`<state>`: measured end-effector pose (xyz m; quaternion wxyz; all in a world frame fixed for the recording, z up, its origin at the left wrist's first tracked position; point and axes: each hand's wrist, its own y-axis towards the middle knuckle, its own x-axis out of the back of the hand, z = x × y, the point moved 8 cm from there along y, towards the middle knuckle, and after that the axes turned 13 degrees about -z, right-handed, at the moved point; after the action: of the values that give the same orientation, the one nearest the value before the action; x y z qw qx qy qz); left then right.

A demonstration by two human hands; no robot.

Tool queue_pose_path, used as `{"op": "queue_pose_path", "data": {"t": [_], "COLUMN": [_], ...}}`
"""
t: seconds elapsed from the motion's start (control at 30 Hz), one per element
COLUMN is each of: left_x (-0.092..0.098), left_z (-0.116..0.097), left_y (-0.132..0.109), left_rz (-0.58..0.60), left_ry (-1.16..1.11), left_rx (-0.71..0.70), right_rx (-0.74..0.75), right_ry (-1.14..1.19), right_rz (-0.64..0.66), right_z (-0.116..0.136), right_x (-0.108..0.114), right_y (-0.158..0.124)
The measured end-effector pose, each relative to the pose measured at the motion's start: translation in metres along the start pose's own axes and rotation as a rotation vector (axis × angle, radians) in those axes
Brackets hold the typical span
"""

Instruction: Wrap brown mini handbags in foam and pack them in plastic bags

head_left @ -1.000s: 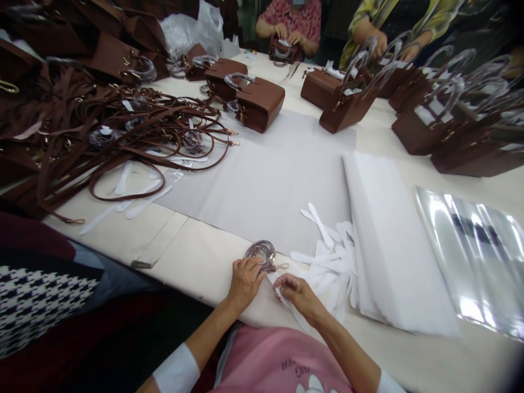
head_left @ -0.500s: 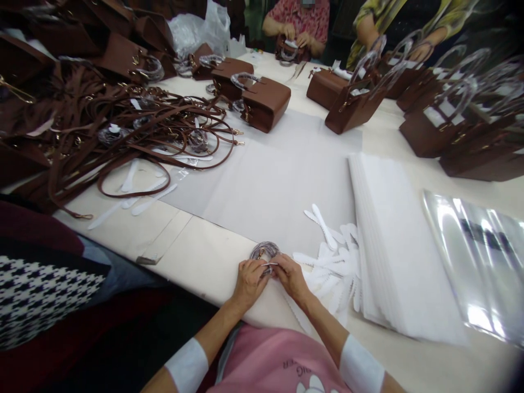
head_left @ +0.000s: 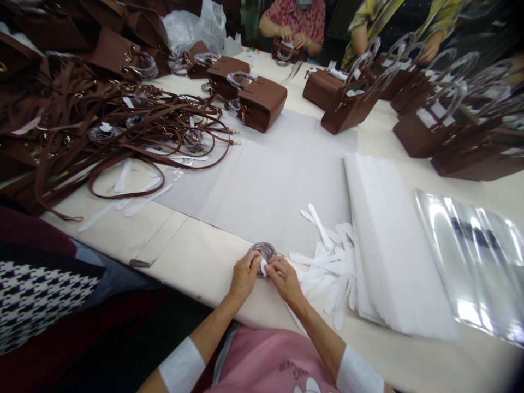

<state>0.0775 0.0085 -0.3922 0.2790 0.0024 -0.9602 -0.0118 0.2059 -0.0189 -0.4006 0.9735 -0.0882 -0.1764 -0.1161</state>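
Note:
At the near table edge my left hand and my right hand meet over a small coiled strap wrapped in clear film. Both hands are closed in a pinch on it. A white strip shows between the fingertips of the two hands, pressed against the coil. Just right of my right hand lies a fan of several white scalloped strips.
A stack of white sheets and shiny clear bags lie to the right. A grey sheet covers the middle. Brown straps are heaped at left, brown handbags stand further back. Other people work at the far edge.
My right hand has come in from the strips to meet my left hand at the coil, and a white strip now sits between the fingertips.

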Motion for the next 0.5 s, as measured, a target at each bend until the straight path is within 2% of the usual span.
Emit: {"op": "queue_pose_path", "data": {"t": [0.23,0.37,0.43,0.5], "left_x": [0.001,0.005,0.009,0.006], "left_z": [0.006,0.006,0.022,0.038], "left_y": [0.002,-0.002,0.0,0.006], "left_rz": [0.023,0.035,-0.036,-0.095], "left_ry": [-0.059,-0.15,-0.098,-0.091], "left_rx": [0.159,0.137,0.144,0.07], "right_rx": [-0.054,-0.049,-0.024,0.013], "right_ry": [-0.083,-0.186,-0.253,-0.308], "right_rz": [-0.06,-0.197,-0.281,-0.354], "right_z": [-0.005,0.015,0.023,0.022], "right_x": [-0.01,-0.002,-0.001,-0.005], "right_y": [0.006,0.004,0.004,0.008]}}
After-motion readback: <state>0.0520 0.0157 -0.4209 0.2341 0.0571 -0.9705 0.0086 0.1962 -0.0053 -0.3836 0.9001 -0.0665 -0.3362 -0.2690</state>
